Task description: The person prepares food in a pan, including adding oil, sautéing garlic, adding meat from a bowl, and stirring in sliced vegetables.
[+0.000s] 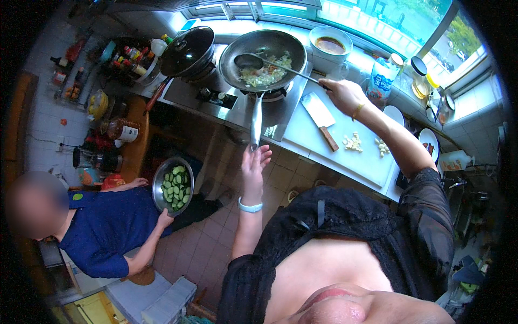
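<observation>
My right hand (344,95) is closed round the handle of a long metal ladle (249,61), whose dark bowl rests inside a wok (230,44) on the gas stove. Chopped pale-green food (263,76) with some browned bits lies in the wok. My left hand (255,160) is at the tip of the wok's steel handle (257,121), its fingers spread and not wrapped round it; whether they touch it is unclear. To the right of the stove a cleaver (319,111) with a wooden grip lies on a white cutting board (348,166), near peeled garlic cloves (353,142).
At the left a person (109,231) in blue holds a steel bowl (157,190) of sliced cucumber. A lidded black pan (188,50) stands on the left burner. A bowl of brown liquid (331,43), a blue bag (381,81) and jars line the window side. Plates (429,141) stand farther right.
</observation>
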Tool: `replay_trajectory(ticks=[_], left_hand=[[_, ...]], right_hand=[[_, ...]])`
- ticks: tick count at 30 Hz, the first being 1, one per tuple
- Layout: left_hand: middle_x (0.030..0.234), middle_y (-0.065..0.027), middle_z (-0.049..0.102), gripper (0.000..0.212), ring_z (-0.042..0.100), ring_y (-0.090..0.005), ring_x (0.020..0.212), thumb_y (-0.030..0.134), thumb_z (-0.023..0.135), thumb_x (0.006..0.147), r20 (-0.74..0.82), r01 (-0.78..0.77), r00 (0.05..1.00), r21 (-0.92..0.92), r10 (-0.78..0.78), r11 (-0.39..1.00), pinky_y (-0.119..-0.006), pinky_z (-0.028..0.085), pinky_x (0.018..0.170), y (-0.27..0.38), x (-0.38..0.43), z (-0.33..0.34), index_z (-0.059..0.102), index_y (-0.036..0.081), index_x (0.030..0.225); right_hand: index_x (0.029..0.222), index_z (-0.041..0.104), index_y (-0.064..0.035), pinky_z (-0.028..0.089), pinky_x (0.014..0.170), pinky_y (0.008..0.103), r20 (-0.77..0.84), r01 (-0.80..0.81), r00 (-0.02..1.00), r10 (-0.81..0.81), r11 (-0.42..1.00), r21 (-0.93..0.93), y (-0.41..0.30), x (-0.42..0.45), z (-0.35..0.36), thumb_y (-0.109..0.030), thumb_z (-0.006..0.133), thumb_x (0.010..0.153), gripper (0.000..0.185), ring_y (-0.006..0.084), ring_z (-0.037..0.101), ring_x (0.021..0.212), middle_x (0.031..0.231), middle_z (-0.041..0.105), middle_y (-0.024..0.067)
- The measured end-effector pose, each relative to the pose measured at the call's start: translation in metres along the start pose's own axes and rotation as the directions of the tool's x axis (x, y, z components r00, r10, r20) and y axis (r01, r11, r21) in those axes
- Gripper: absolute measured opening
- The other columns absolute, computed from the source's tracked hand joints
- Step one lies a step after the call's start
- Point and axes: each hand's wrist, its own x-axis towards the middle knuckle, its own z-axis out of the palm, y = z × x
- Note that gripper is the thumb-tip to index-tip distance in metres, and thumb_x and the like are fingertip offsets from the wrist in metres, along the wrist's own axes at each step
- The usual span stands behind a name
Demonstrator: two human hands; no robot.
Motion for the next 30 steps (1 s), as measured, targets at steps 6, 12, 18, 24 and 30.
replay_trajectory(ticks=[6, 12, 18, 24, 30], left_hand=[[0.103, -0.0113, 0.052, 0.028, 0.053, -0.016, 0.09, 0.02, 0.036, 0.09, -0.018, 0.003, 1.0, -0.033, -0.003, 0.999, -0.027, 0.045, 0.077, -0.005, -0.005, 0.006, 0.038, 0.006, 0.114], [0.103, -0.0115, 0.052, 0.029, 0.053, -0.0159, 0.09, 0.021, 0.036, 0.09, -0.043, -0.012, 0.999, -0.023, 0.011, 1.0, -0.026, 0.044, 0.077, -0.005, -0.01, 0.009, 0.038, 0.007, 0.115], [0.103, -0.0115, 0.051, 0.033, 0.053, -0.0154, 0.088, 0.021, 0.035, 0.09, -0.051, 0.011, 0.999, -0.027, -0.012, 1.0, -0.027, 0.044, 0.077, -0.008, -0.016, 0.011, 0.036, 0.006, 0.12], [0.104, -0.012, 0.051, 0.036, 0.053, -0.0154, 0.089, 0.02, 0.034, 0.09, -0.059, 0.032, 0.998, -0.02, -0.034, 0.999, -0.027, 0.044, 0.077, -0.011, -0.024, 0.013, 0.033, 0.005, 0.123], [0.104, -0.0116, 0.051, 0.037, 0.053, -0.0153, 0.089, 0.021, 0.035, 0.09, -0.085, 0.063, 0.994, -0.022, -0.065, 0.998, -0.027, 0.044, 0.077, -0.013, -0.027, 0.017, 0.033, 0.004, 0.123]], right_hand=[[0.105, 0.054, -0.0131, 0.046, 0.06, 0.0394, 0.061, 0.036, 0.998, -0.03, 0.995, -0.097, 0.011, -0.013, -0.015, -0.012, 0.05, 0.076, 0.03, 0.0309, 0.058, 0.066, 0.075, 0.059, 0.0165], [0.1, 0.055, -0.0114, 0.045, 0.055, 0.0395, -0.038, -0.015, 0.999, 0.01, 0.992, -0.126, 0.047, 0.011, -0.015, -0.012, 0.042, 0.08, 0.024, 0.0299, 0.058, 0.065, 0.07, 0.058, 0.0153], [0.101, 0.056, -0.0124, 0.045, 0.055, 0.0387, 0.017, 0.097, 0.995, -0.096, 0.994, -0.046, 0.037, -0.021, -0.021, -0.011, 0.043, 0.078, 0.026, 0.0292, 0.058, 0.063, 0.07, 0.058, 0.0147], [0.104, 0.053, -0.0106, 0.045, 0.051, 0.0377, 0.034, 0.201, 0.979, -0.199, 0.977, -0.072, 0.033, -0.043, -0.026, -0.009, 0.042, 0.078, 0.029, 0.0282, 0.057, 0.058, 0.062, 0.056, 0.0124], [0.102, 0.055, -0.0114, 0.046, 0.055, 0.0389, -0.024, 0.053, 0.998, -0.056, 0.993, -0.106, 0.056, 0.015, -0.012, -0.01, 0.041, 0.078, 0.028, 0.0296, 0.059, 0.065, 0.07, 0.058, 0.0157]])
